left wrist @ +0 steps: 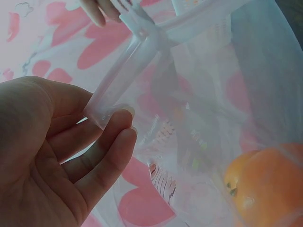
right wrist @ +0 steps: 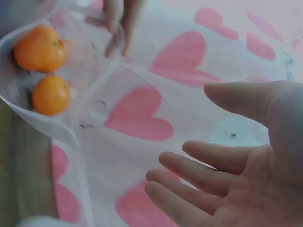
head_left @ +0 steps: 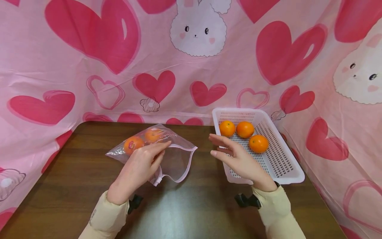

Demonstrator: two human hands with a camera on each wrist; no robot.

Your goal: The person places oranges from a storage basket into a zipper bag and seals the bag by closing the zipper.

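Note:
A clear zip bag (head_left: 174,157) lies on the dark wooden table (head_left: 194,205) with two oranges (head_left: 133,144) inside at its far end. My left hand (head_left: 159,149) pinches the bag's zip rim (left wrist: 123,75) with its fingertips and holds the mouth up; one bagged orange (left wrist: 265,184) shows through the plastic. My right hand (head_left: 216,146) hovers open and empty, fingers straight, between the bag and a white slotted basket (head_left: 283,166). The basket holds three oranges (head_left: 258,143). In the right wrist view the open palm (right wrist: 227,184) faces the bag and its oranges (right wrist: 40,47).
A pink cloth with hearts and bunnies (head_left: 197,33) hangs behind and on both sides of the table. The basket sits at the table's right edge. Bare tabletop lies near me and to the left of the bag.

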